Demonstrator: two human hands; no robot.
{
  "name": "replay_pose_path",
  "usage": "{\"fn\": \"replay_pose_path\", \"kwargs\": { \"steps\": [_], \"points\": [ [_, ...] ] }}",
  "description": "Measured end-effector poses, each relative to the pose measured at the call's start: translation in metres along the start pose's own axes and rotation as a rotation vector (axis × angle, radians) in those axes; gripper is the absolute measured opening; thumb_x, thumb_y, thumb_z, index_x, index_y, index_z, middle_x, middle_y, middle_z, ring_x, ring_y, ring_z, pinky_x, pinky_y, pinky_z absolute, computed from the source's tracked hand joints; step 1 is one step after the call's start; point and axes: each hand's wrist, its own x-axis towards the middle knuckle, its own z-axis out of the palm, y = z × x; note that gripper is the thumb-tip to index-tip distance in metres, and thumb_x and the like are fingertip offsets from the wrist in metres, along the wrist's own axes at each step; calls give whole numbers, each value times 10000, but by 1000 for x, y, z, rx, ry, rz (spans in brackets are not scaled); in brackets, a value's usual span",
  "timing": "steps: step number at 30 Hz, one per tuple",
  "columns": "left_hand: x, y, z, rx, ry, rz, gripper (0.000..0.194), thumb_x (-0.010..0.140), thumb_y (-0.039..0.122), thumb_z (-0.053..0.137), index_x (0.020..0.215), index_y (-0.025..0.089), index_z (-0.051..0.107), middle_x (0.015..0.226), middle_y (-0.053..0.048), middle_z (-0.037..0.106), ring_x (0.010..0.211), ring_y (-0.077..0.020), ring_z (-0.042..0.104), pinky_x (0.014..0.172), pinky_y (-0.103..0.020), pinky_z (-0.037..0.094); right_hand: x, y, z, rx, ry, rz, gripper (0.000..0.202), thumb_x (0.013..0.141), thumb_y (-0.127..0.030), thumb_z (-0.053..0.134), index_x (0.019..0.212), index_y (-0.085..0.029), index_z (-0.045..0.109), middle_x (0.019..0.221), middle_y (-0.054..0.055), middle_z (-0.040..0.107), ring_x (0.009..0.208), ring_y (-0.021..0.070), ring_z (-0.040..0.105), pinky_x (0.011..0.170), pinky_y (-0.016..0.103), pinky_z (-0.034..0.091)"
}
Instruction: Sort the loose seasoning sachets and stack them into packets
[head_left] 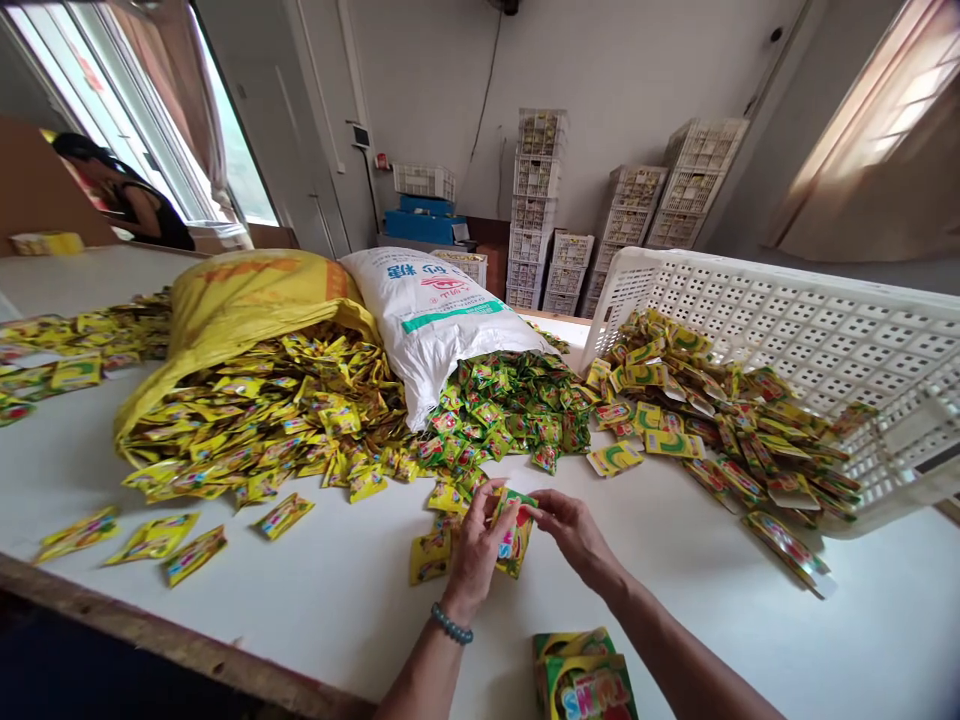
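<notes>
My left hand (480, 545), with a beaded bracelet on its wrist, grips a small green-and-yellow carton (516, 545) above the white table. At the carton's upper right edge, the fingertips of my right hand (568, 525) are pinched against it. Whether a sachet is also between the fingers I cannot make out. Beside my left hand lie yellow sachets (430, 556). Closest to me on the table is a stack of printed cartons (589, 685). Green sachets (510, 405) spill from a white woven sack (435, 305) beyond my hands.
Yellow sachets (277, 410) pour out of a yellow sack (262, 285) at left. On the right, a tipped white plastic crate (787, 300) spills flat cartons (720, 420). Crate stacks (536, 210) line the back wall. A person (139, 205) sits at the far left.
</notes>
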Motion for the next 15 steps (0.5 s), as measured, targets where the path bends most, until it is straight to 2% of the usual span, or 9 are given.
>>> {"fn": "replay_pose_path", "kwargs": {
  "steps": [3, 4, 7, 9, 12, 15],
  "points": [
    [-1, -3, -1, 23, -79, 3, 398, 710, 384, 741, 1051, 243, 593, 900, -9, 691, 761, -179, 639, 688, -257, 488, -2, 1, 1, -15, -4, 22, 450, 714, -606, 678, 707, -157, 638, 649, 7, 595, 639, 146, 506, 624, 274, 418],
    [0, -5, -1, 19, -98, -14, 394, 700, 373, 747, 1038, 241, 595, 874, -4, 687, 734, -176, 634, 664, -256, 485, -3, 0, -1, 1, -11, 23, 442, 709, -601, 684, 734, -161, 636, 661, 8, 602, 649, 150, 515, 635, 276, 425],
    [1, -7, 0, 12, -117, -43, 384, 704, 355, 743, 1030, 233, 583, 847, 3, 686, 721, -170, 635, 651, -249, 479, -4, -6, -6, 41, -15, 7, 493, 703, -564, 703, 1020, -194, 628, 745, 10, 644, 696, 169, 562, 676, 289, 458],
    [1, -6, 1, -8, -102, -41, 397, 715, 351, 738, 1044, 233, 548, 825, 10, 688, 726, -167, 642, 664, -246, 479, -5, -10, -9, -58, -17, -31, 493, 737, -544, 680, 1091, -205, 632, 795, 21, 670, 730, 184, 584, 702, 299, 467],
    [1, -5, 1, -35, -63, -26, 433, 709, 330, 750, 1042, 236, 490, 779, 22, 696, 717, -163, 652, 682, -248, 482, -5, -15, -10, -215, -60, -45, 409, 828, -551, 569, 853, -171, 720, 777, 36, 692, 741, 202, 598, 705, 300, 460],
    [1, -5, 0, -20, -48, -8, 404, 688, 310, 764, 981, 225, 500, 734, 26, 698, 693, -155, 650, 678, -239, 474, -3, -15, -6, -160, -30, -1, 446, 792, -573, 602, 752, -149, 734, 719, 44, 702, 684, 197, 599, 646, 285, 448]
  ]
}}
